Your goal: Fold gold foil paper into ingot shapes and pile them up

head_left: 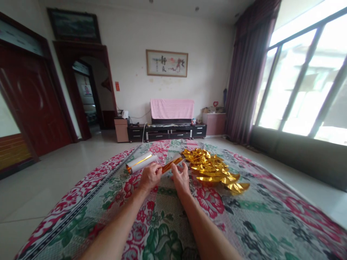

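While left hand [150, 176] pinches lower-left end of gold foil piece [171, 165] near frame centre, seemingly steadying it, right hand [179, 165] curls about upper-right end, thumb and fingertips parted; contact unclear. Roll [139, 163] lies left, folded gold pieces [210, 168] right, probably leaving hands room on tablecloth [162, 240].

Hands [150, 177] [181, 177] at foil sheet [169, 165]; gold pieces [211, 168] beside.
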Motion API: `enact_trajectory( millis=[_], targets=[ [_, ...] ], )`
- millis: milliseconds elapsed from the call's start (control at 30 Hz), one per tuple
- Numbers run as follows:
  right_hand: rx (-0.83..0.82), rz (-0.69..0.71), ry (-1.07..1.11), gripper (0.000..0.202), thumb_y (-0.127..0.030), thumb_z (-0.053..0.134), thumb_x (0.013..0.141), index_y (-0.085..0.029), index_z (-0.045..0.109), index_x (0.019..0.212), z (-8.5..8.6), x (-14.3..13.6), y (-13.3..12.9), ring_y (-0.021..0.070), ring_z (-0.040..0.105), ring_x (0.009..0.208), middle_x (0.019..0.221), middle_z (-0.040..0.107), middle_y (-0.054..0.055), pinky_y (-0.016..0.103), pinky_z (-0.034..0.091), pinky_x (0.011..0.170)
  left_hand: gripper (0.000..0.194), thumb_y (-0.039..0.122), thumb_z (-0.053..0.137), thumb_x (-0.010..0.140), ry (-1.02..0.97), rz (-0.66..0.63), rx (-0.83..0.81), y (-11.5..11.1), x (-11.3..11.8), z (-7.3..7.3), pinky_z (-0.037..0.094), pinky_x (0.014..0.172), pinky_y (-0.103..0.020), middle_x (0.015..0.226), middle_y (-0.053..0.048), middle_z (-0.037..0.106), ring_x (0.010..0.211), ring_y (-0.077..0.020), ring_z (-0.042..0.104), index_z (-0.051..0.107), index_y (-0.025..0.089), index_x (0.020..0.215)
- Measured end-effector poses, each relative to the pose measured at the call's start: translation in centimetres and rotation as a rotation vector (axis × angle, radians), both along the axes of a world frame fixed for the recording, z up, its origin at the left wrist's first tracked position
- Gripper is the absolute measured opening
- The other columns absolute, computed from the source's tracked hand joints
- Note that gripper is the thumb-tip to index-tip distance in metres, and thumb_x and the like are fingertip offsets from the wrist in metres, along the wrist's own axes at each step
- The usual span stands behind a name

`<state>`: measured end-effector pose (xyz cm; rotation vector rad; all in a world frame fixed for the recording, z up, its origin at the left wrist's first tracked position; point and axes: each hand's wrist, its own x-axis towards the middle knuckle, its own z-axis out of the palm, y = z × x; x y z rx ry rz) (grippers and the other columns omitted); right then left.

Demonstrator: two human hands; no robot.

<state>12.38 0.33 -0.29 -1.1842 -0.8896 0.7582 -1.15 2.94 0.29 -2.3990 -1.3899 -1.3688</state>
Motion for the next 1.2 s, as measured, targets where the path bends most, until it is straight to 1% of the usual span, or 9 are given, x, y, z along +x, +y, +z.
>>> enact_trajectory(
  millis=[100,200,300,433,533,700,800,933,1200],
  targets=[
    [-0.056,-0.038,-0.111,0.067,-0.037,0.057,0.068,-0.015,0.032,0.127,-0.1,0.0,0.1,0.0194,0.063,0.074,0.103,0.062,0.012,0.028,0.049,0.063,0.02,0.024,0.047,0.075,-0.121,0.005,-0.129,-0.3,0.0,0.3,0.043,0.063,-0.023,0.069,-0.004,0.065,0.062,-0.014,0.058,0.065,0.015,0.076],
    [-0.047,-0.069,-0.191,0.055,-0.03,0.055,0.067,-0.014,0.041,0.118,-0.2,0.1,0.1,0.0197,0.063,0.074,0.093,0.065,0.01,0.028,0.048,0.066,0.023,0.03,0.047,0.074,-0.271,-0.045,-0.293,-0.6,0.0,0.7,0.042,0.056,-0.022,0.059,0.0,0.063,0.055,-0.0134,0.058,0.065,0.016,0.075],
    [-0.014,-0.123,-0.254,0.04,-0.032,0.054,0.066,-0.015,0.053,0.102,-0.4,0.4,0.4,0.0205,0.061,0.076,0.084,0.067,0.007,0.027,0.046,0.068,0.024,0.034,0.049,0.071,-0.4,-0.125,-0.415,-0.4,-0.2,0.9,0.04,0.051,-0.021,0.05,0.003,0.057,0.047,-0.0126,0.055,0.064,0.015,0.073],
    [0.057,-0.057,-0.257,0.027,-0.036,0.048,0.069,-0.015,0.061,0.08,-1.2,0.5,1.1,0.0187,0.059,0.068,0.068,0.065,0.003,0.024,0.044,0.058,0.025,0.034,0.051,0.069,-0.494,-0.175,-0.478,0.3,-0.8,0.7,0.037,0.048,-0.02,0.05,0.004,0.056,0.045,-0.0107,0.051,0.064,0.013,0.074],
    [0.074,-0.053,-0.263,0.028,-0.036,0.046,0.07,-0.014,0.062,0.07,-1.5,0.4,1.2,0.0164,0.055,0.06,0.059,0.061,0.002,0.022,0.041,0.052,0.027,0.033,0.05,0.069,-0.458,-0.134,-0.45,0.6,-1.4,0.4,0.039,0.052,-0.02,0.06,0.002,0.063,0.052,-0.0115,0.054,0.066,0.013,0.079],
    [0.114,-0.083,-0.469,0.026,-0.031,0.043,0.073,-0.016,0.064,0.069,-0.3,0.1,-0.1,0.0127,0.049,0.053,0.054,0.057,-0.002,0.02,0.038,0.051,0.028,0.031,0.05,0.071,-0.137,0.079,-0.33,0.1,-1.7,0.9,0.04,0.061,-0.023,0.069,-0.001,0.067,0.064,-0.0158,0.059,0.069,0.018,0.086],
    [0.162,-0.085,-0.591,0.026,-0.026,0.043,0.075,-0.019,0.067,0.081,0.5,0.0,-0.7,0.0141,0.055,0.06,0.065,0.064,-0.001,0.022,0.042,0.061,0.028,0.034,0.051,0.073,-0.075,0.115,-0.278,-0.1,-1.6,1.3,0.042,0.067,-0.025,0.08,-0.004,0.069,0.073,-0.0187,0.062,0.069,0.019,0.087],
    [0.335,-0.084,-0.635,0.029,-0.015,0.045,0.073,-0.023,0.068,0.09,0.6,0.2,-0.8,0.0158,0.059,0.087,0.093,0.067,0.002,0.025,0.041,0.082,0.039,0.042,0.054,0.071,-0.232,-0.026,-0.296,0.2,-1.6,1.2,0.045,0.076,-0.027,0.096,-0.005,0.068,0.088,-0.0214,0.062,0.064,0.019,0.101],
    [0.375,-0.047,-0.584,0.036,-0.004,0.048,0.064,-0.022,0.067,0.089,-0.2,0.4,-0.6,0.017,0.056,0.099,0.108,0.062,0.004,0.028,0.041,0.09,0.051,0.041,0.063,0.064,-0.637,-0.276,-0.645,-0.5,-0.9,1.3,0.047,0.05,-0.024,0.079,-0.005,0.069,0.054,-0.0146,0.06,0.062,0.012,0.106]
  ],
)
